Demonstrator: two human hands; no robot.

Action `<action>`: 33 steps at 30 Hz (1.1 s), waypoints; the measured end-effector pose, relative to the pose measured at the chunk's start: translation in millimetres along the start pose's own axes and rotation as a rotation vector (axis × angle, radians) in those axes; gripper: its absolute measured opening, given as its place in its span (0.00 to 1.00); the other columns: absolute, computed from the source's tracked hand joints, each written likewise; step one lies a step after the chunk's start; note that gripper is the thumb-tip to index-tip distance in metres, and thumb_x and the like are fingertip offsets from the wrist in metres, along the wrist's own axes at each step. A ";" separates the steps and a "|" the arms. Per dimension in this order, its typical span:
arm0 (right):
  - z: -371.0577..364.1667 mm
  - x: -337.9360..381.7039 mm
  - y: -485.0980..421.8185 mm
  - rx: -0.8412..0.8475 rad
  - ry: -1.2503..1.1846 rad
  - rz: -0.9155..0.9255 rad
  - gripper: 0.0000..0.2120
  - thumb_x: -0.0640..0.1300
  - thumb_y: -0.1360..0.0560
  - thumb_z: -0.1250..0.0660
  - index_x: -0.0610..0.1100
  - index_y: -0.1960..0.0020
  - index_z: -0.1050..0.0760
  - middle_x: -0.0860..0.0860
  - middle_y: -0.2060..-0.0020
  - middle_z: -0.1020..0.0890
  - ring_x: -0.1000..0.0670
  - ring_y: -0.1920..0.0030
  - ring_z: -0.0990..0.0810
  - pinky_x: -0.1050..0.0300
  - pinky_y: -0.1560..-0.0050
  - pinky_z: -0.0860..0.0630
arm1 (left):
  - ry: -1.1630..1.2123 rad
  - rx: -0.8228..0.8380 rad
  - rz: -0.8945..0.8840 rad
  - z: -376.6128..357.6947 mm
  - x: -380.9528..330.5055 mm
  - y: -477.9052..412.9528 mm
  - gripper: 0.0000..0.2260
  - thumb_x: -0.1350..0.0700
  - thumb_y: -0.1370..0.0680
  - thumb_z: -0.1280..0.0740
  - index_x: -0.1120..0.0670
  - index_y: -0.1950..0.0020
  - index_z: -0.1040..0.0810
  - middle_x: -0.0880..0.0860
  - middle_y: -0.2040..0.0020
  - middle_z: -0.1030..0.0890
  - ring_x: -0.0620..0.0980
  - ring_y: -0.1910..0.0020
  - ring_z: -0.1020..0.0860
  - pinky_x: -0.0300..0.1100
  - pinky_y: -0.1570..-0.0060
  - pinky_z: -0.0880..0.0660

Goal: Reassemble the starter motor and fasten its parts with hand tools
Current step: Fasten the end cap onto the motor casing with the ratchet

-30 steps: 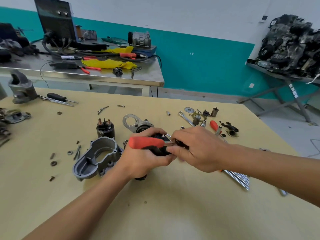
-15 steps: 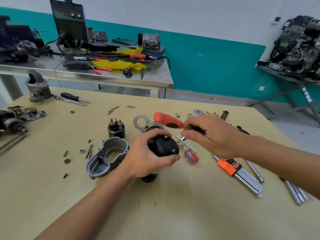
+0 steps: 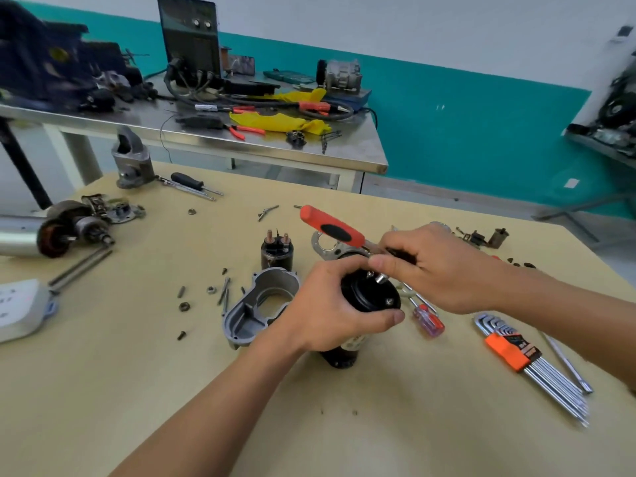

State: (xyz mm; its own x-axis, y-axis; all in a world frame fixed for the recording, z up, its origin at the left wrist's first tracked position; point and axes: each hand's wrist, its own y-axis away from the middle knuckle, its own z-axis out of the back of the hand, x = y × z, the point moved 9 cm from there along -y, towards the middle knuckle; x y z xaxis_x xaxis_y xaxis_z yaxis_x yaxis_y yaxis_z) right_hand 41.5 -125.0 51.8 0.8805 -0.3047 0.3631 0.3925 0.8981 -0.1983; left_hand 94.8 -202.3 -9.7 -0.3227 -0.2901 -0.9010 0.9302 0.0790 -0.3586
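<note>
Left forearm enters from the lower left of the frame. Left hand wraps the black cylindrical starter motor body, fingers curled round its upper end, thumb across the near side. The motor stands upright on the pale wooden desk at frame centre.

Right arm enters from the right. Right hand has its fingers closed on the red-and-black-handled driver, handle pointing upper left, fingertips at a silver bolt on the motor's end cap.

Grey cast-aluminium housing lies just left of the motor; orange-clipped hex key set lies to the right.
</note>
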 end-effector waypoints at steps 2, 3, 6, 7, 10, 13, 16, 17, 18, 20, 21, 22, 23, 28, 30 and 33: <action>-1.4 3.4 -4.1 0.011 0.029 0.010 0.14 0.64 0.23 0.45 0.59 0.63 0.31 0.63 0.67 0.23 0.56 0.69 0.26 0.66 0.69 0.32 | 0.003 -0.003 0.008 0.5 1.8 1.8 0.21 0.55 0.32 0.20 0.53 0.42 0.20 0.50 0.49 0.16 0.47 0.47 0.18 0.46 0.44 0.21; -1.0 4.9 -5.5 0.011 0.044 0.014 0.14 0.64 0.23 0.45 0.60 0.63 0.31 0.63 0.66 0.22 0.56 0.68 0.25 0.66 0.68 0.32 | 0.004 -0.008 0.007 0.7 1.6 3.0 0.20 0.54 0.31 0.20 0.52 0.42 0.20 0.49 0.49 0.16 0.46 0.47 0.18 0.44 0.44 0.21; 1.3 7.9 -8.2 -0.001 0.065 0.011 0.13 0.64 0.23 0.45 0.62 0.64 0.32 0.64 0.67 0.22 0.56 0.67 0.24 0.65 0.68 0.32 | -0.010 -0.034 -0.017 2.4 -2.6 7.3 0.18 0.52 0.29 0.21 0.51 0.42 0.21 0.47 0.51 0.17 0.45 0.49 0.19 0.41 0.47 0.21; 3.2 7.1 -7.6 -0.013 0.057 0.001 0.13 0.64 0.23 0.44 0.62 0.64 0.31 0.62 0.69 0.22 0.55 0.69 0.25 0.65 0.69 0.32 | -0.021 -0.042 -0.022 1.5 -3.6 7.7 0.18 0.52 0.29 0.22 0.51 0.42 0.21 0.48 0.51 0.17 0.47 0.49 0.19 0.44 0.47 0.21; 4.9 3.8 -7.3 -0.035 0.013 -0.046 0.16 0.64 0.24 0.45 0.58 0.62 0.26 0.54 0.71 0.22 0.52 0.70 0.26 0.60 0.70 0.32 | -0.040 -0.088 -0.025 3.8 -5.2 9.0 0.17 0.51 0.29 0.23 0.52 0.43 0.21 0.49 0.52 0.18 0.47 0.50 0.19 0.47 0.50 0.21; 3.9 2.8 -5.3 -0.038 -0.029 -0.076 0.21 0.65 0.24 0.46 0.53 0.59 0.22 0.52 0.71 0.23 0.53 0.70 0.26 0.58 0.69 0.31 | -0.039 -0.109 -0.034 5.2 -6.9 9.4 0.16 0.50 0.30 0.23 0.52 0.45 0.20 0.49 0.53 0.18 0.48 0.51 0.19 0.46 0.52 0.21; 6.5 3.7 -4.3 -0.069 -0.010 -0.095 0.22 0.66 0.24 0.46 0.51 0.57 0.22 0.52 0.71 0.23 0.52 0.69 0.26 0.55 0.68 0.31 | -0.035 -0.116 -0.066 5.4 -8.0 9.4 0.16 0.50 0.30 0.23 0.52 0.47 0.20 0.47 0.55 0.18 0.48 0.52 0.19 0.39 0.54 0.22; 7.1 3.8 -4.0 -0.077 -0.002 -0.102 0.22 0.65 0.24 0.46 0.51 0.57 0.22 0.52 0.70 0.22 0.52 0.69 0.26 0.55 0.69 0.31 | -0.040 -0.118 -0.077 5.1 -8.0 9.6 0.16 0.49 0.31 0.23 0.52 0.46 0.20 0.47 0.55 0.18 0.48 0.52 0.19 0.37 0.54 0.22; 7.3 3.5 -3.6 -0.081 0.004 -0.110 0.21 0.65 0.24 0.46 0.51 0.57 0.22 0.52 0.70 0.22 0.52 0.69 0.25 0.54 0.69 0.31 | -0.044 -0.123 -0.084 5.1 -8.1 9.7 0.17 0.47 0.31 0.23 0.52 0.46 0.20 0.46 0.55 0.18 0.48 0.52 0.19 0.36 0.54 0.23; 6.4 2.1 -2.9 -0.088 0.030 -0.127 0.20 0.64 0.23 0.45 0.51 0.56 0.22 0.52 0.69 0.21 0.52 0.69 0.25 0.53 0.68 0.29 | -0.048 -0.135 -0.095 5.3 -7.5 9.9 0.18 0.46 0.32 0.24 0.52 0.46 0.20 0.47 0.54 0.18 0.48 0.52 0.18 0.37 0.53 0.22; 5.9 0.7 -2.5 -0.093 0.041 -0.138 0.20 0.63 0.22 0.44 0.50 0.54 0.21 0.52 0.68 0.21 0.52 0.68 0.24 0.53 0.68 0.29 | -0.052 -0.140 -0.098 5.3 -7.1 9.8 0.19 0.46 0.32 0.24 0.52 0.45 0.20 0.47 0.54 0.17 0.48 0.52 0.18 0.36 0.53 0.23; 5.6 -1.0 -1.9 -0.103 0.040 -0.148 0.19 0.62 0.22 0.43 0.49 0.53 0.21 0.52 0.68 0.20 0.53 0.67 0.24 0.54 0.67 0.28 | -0.056 -0.148 -0.097 5.4 -6.7 9.7 0.19 0.46 0.32 0.23 0.52 0.46 0.20 0.47 0.54 0.17 0.48 0.52 0.18 0.35 0.53 0.23; 5.5 -2.2 -1.6 -0.114 0.031 -0.154 0.19 0.61 0.21 0.43 0.49 0.53 0.20 0.53 0.67 0.20 0.53 0.67 0.24 0.54 0.67 0.28 | -0.055 -0.155 -0.092 5.6 -6.1 9.6 0.19 0.46 0.32 0.23 0.52 0.46 0.20 0.47 0.54 0.17 0.47 0.52 0.18 0.35 0.53 0.22; 3.1 4.2 -3.3 -0.147 -0.012 -0.141 0.17 0.58 0.20 0.40 0.47 0.53 0.21 0.52 0.66 0.19 0.53 0.64 0.22 0.53 0.64 0.26 | -0.016 -0.158 -0.071 4.9 -3.8 9.6 0.15 0.54 0.30 0.21 0.54 0.47 0.20 0.49 0.56 0.17 0.50 0.56 0.17 0.46 0.56 0.19; 0.6 6.0 -3.6 -0.122 -0.018 -0.148 0.17 0.58 0.21 0.40 0.46 0.53 0.21 0.51 0.65 0.19 0.52 0.63 0.21 0.51 0.62 0.25 | -0.023 -0.181 -0.080 4.5 -6.6 10.3 0.12 0.54 0.29 0.23 0.54 0.48 0.20 0.50 0.57 0.16 0.49 0.56 0.18 0.44 0.55 0.20; -0.2 6.5 -2.8 -0.106 -0.004 -0.175 0.18 0.59 0.21 0.40 0.47 0.54 0.20 0.52 0.66 0.20 0.53 0.64 0.22 0.52 0.64 0.26 | -0.020 -0.250 -0.062 4.4 -6.0 11.1 0.07 0.56 0.25 0.29 0.54 0.48 0.19 0.50 0.56 0.16 0.49 0.55 0.18 0.48 0.53 0.21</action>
State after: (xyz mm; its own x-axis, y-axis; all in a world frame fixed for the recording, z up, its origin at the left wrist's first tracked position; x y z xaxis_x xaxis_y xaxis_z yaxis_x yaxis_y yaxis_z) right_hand 46.2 -129.5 54.5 0.7952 -0.4520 0.4041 0.5657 0.7931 -0.2260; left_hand 107.9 -203.9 -7.2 -0.3720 -0.3203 -0.8712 0.8356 0.2932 -0.4646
